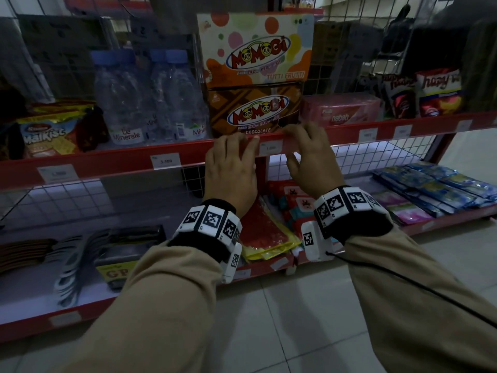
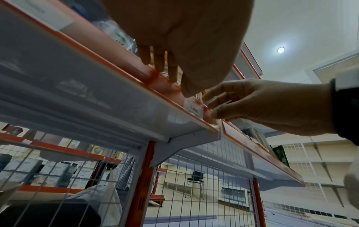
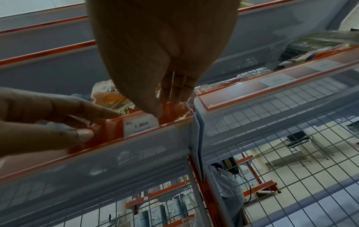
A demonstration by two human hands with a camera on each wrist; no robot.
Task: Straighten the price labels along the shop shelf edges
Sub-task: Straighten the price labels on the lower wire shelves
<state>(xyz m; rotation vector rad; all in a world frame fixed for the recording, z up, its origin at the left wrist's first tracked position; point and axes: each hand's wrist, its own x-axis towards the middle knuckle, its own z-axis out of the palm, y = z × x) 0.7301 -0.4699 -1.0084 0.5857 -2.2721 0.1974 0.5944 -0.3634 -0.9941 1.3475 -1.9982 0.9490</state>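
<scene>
A white price label (image 1: 271,148) reading 1.000 sits in the red edge strip (image 1: 188,150) of the middle shelf, below a Momogi chocolate box (image 1: 255,111). My left hand (image 1: 234,152) lies just left of the label, its fingers fairly straight over the top of the strip and its thumb (image 3: 83,135) pressing the front. My right hand (image 1: 298,141) is at the label's right end. Its thumb tip (image 3: 157,113) touches the label's (image 3: 141,126) upper right corner while its fingers (image 3: 174,92) reach over the strip's top, pinching there. The label looks level.
More labels sit along the same strip, to the left (image 1: 166,160) and to the right (image 1: 368,135). Water bottles (image 1: 150,98) and snack packs fill the shelf. A red upright post (image 2: 143,176) stands just below my hands. Packets (image 1: 263,230) lie on the lower shelf.
</scene>
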